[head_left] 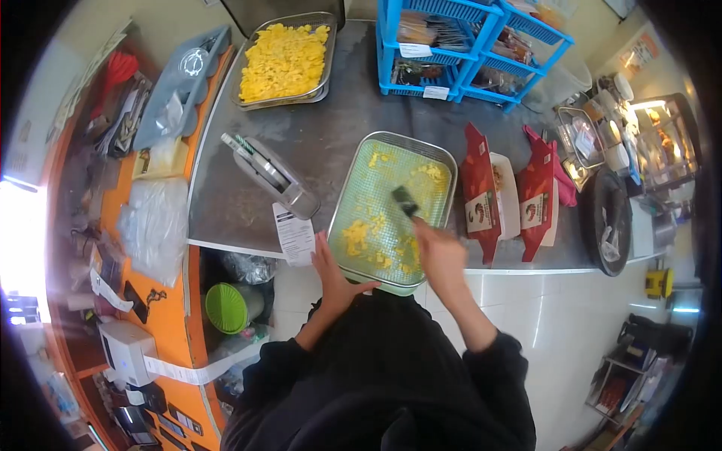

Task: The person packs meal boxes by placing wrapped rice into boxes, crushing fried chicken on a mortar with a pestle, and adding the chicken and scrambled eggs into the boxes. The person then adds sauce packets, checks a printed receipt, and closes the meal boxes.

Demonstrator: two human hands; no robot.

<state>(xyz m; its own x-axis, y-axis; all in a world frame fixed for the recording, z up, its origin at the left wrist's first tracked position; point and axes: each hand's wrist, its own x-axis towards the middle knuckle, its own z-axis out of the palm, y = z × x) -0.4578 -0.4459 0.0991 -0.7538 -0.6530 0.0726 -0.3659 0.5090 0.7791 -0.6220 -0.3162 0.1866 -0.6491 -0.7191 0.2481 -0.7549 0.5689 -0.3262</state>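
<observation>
On my head-cam feed: far L of frame, an orange counter (192, 301) carries a clear plastic bag (154, 225) and, lower L, a white printer (126, 352) w/ a paper strip trailing off it. Below the worktop edge sits a green basket (226, 308). Upper L of ctr, on the dark worktop (361, 83), a metal tray (328, 69) is heaped w/ chopped yellow food (286, 62). Nearer, a metal holder (301, 201) lies tilted, a receipt (295, 234) just beside it.

Ctr frame I see the L hand (335, 274) at the near-L corner of a green-lined tray (376, 188), thumb spread wide from the fingers, which rest along the rim. Yellow bits (358, 237) are scattered on the lining. The R hand (442, 259), over the tray's R side, has its fingers curled tight round the handle of a dark-bladed scraper (404, 201); can't tell each finger's place.

Top, R of ctr: blue racks (451, 54) w/ packets. Then two red cartons (478, 177), side by side, & at far R a black round tray (613, 255).
</observation>
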